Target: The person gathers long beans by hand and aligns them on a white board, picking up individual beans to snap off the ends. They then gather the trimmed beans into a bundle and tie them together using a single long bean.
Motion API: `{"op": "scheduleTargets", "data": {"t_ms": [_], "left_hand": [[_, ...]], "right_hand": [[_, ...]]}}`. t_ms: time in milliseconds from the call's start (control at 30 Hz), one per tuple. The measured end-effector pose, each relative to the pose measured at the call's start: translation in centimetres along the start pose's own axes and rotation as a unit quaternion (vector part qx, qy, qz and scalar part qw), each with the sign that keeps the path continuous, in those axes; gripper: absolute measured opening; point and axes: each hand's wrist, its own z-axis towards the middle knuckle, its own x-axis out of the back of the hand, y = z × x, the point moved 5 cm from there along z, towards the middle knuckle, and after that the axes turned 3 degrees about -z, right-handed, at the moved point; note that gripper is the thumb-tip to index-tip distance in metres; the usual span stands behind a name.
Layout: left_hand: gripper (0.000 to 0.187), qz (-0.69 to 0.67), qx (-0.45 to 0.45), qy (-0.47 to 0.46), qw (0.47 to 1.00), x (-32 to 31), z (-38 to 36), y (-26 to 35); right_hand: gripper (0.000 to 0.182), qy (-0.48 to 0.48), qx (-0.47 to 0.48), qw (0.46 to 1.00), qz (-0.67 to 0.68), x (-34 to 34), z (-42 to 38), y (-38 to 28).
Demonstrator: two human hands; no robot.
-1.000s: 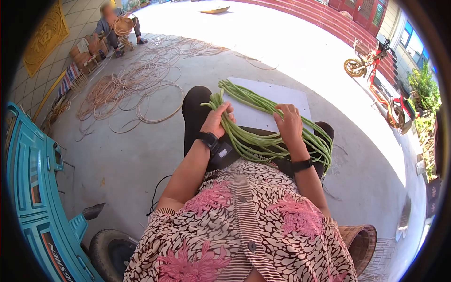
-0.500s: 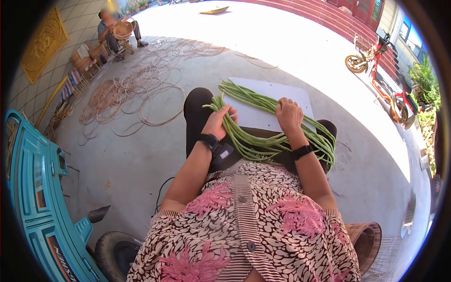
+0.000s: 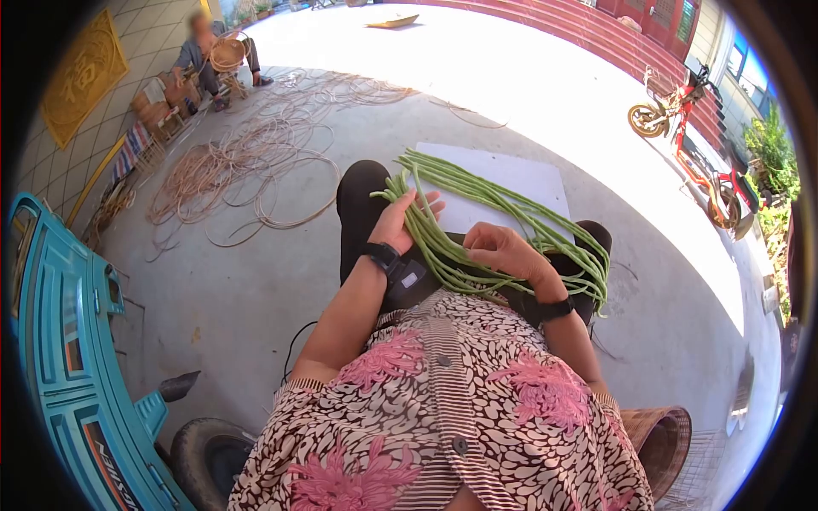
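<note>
A bundle of long green beans (image 3: pixel 433 241) runs from my left hand across my lap and bends round at the right knee. My left hand (image 3: pixel 399 220) holds this bundle near its ends, palm up, with the thumb over the beans. My right hand (image 3: pixel 503 253) is at the middle of the bundle, its fingers curled and thumb close to the index finger; whether a bean is between them is too small to tell. More long beans (image 3: pixel 477 184) lie across a pale board (image 3: pixel 532 176) beyond my knees.
Coils of cane (image 3: pixel 213 175) lie on the floor at the left. A person (image 3: pixel 200 55) sits at the back left with a basket (image 3: pixel 227 54). A teal vehicle (image 3: pixel 72 341) stands at the left, a red motorbike (image 3: pixel 682 140) at the right, a woven basket (image 3: pixel 669 434) behind my right side.
My right hand has moved from the beans on the board down and left to the bundle over my lap. My left hand's fingers have spread a little. The seated person's arm has reached lower.
</note>
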Motion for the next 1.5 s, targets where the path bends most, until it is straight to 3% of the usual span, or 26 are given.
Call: {"op": "scheduleTargets", "data": {"t_ms": [267,567,667,767,867,967,1067,1267,1367,1467,1500], "left_hand": [[0.030,0.002,-0.027,-0.003,1.000,0.4,0.0,0.1],[0.028,-0.004,-0.031,0.024,0.999,-0.1,-0.5,0.4],[0.025,-0.045,-0.017,-0.067,0.997,1.3,1.0,0.1],[0.019,-0.038,-0.015,-0.040,0.998,0.9,0.7,0.1],[0.014,-0.033,-0.018,-0.014,0.999,1.0,0.7,0.0],[0.012,-0.027,-0.027,0.001,0.999,0.6,0.3,0.0],[0.013,-0.014,-0.026,0.005,1.000,0.6,0.3,0.1],[0.015,-0.011,-0.018,-0.003,1.000,1.1,0.5,-0.1],[0.021,0.013,-0.017,0.038,0.999,0.9,0.1,0.0],[0.017,0.005,0.012,0.026,1.000,0.2,-0.1,-0.1],[0.019,0.004,0.015,0.023,1.000,0.2,-0.1,-0.1]], "right_hand": [[0.014,0.004,-0.011,0.999,-0.031,0.7,-0.8,1.1],[0.016,-0.061,-0.035,0.995,-0.069,0.8,-1.9,1.3],[0.017,-0.060,-0.045,0.995,-0.070,0.8,-1.9,1.5],[0.021,0.103,0.006,0.981,-0.164,2.6,-0.7,0.7],[0.030,0.292,0.048,0.904,-0.308,4.8,0.7,1.1],[0.029,0.356,-0.036,0.842,-0.403,6.0,2.4,2.2],[0.031,0.330,-0.109,0.837,-0.422,6.6,4.3,4.7],[0.028,0.316,-0.113,0.859,-0.387,6.8,4.7,4.8],[0.023,0.375,-0.118,0.886,-0.247,6.6,4.0,3.3],[0.024,0.272,0.023,0.961,0.031,5.3,4.0,2.0],[0.022,0.218,0.031,0.975,0.040,4.7,3.6,1.2]]}}
